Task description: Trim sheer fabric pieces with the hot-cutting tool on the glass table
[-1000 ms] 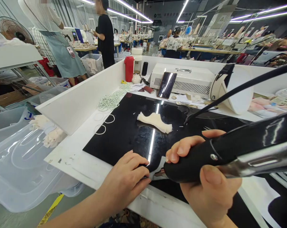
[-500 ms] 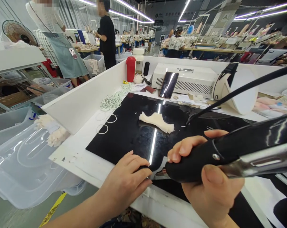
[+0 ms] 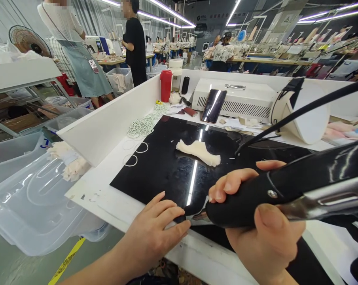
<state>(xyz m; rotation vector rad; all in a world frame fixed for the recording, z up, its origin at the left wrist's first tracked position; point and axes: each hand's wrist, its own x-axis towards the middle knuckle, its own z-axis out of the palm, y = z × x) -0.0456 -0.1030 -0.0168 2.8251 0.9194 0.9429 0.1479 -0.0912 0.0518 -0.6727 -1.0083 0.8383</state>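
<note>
My right hand (image 3: 264, 233) is wrapped around a black handheld tool (image 3: 241, 206) with a screw and a long metal lever on its side. The tool's narrow metal tip points left, toward the fingers of my left hand (image 3: 156, 229). That hand is at the front edge of the black mat (image 3: 155, 170), thumb and forefinger drawn together around a small dark piece (image 3: 180, 218) that is mostly hidden. Beyond both hands, a cream fabric piece (image 3: 199, 152) lies on the mat.
White elastic loops (image 3: 131, 160) and a pale green cord heap (image 3: 140, 126) lie at left. A phone (image 3: 214, 106) leans on a white vented box (image 3: 235, 95). A black cable (image 3: 300, 113) crosses the right side. Lidded clear bins (image 3: 48, 198) stand left, near two people.
The view has shifted slightly, moving the scene a little to the right. The fingers of my left hand have spread slightly; my right hand keeps its grip on the black tool.
</note>
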